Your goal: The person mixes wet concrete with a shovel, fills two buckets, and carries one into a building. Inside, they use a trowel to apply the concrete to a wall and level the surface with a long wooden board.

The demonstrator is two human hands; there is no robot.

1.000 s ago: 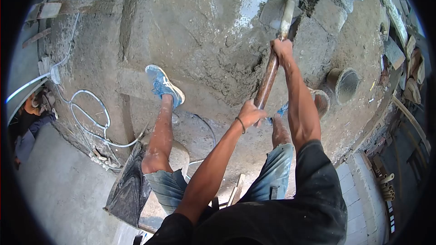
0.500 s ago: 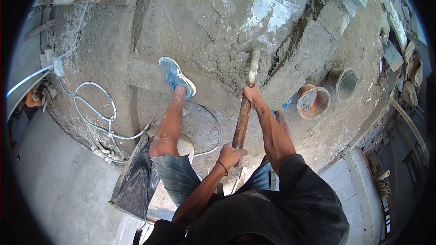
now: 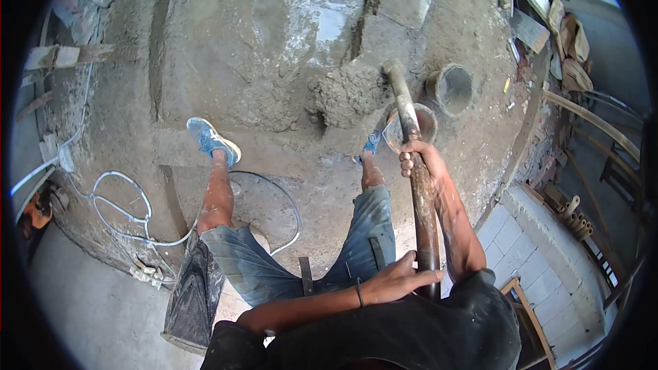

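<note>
"Gripping what, exactly, is the right hand?"

"It's wrapping tightly round the shovel handle, fingers curling over the left side."

"And how is the handle lying in that grip?"

"It's passing right through the fist. One length is reaching ahead and bending beside a lump of wet grey mix; the other is running back to the body. I can't tell whether the mix is covering the blade."

"What's the left hand doing?"

"It's touching the near end by the black shirt, a finger stretching across the handle, the thumb pointing forward on its left. How firmly it's holding, I can't tell."

"And the arms?"

"The right forearm is slanting forward beside the handle, its elbow bending. The left forearm is crossing the waist, a dark band circling its wrist."
</note>
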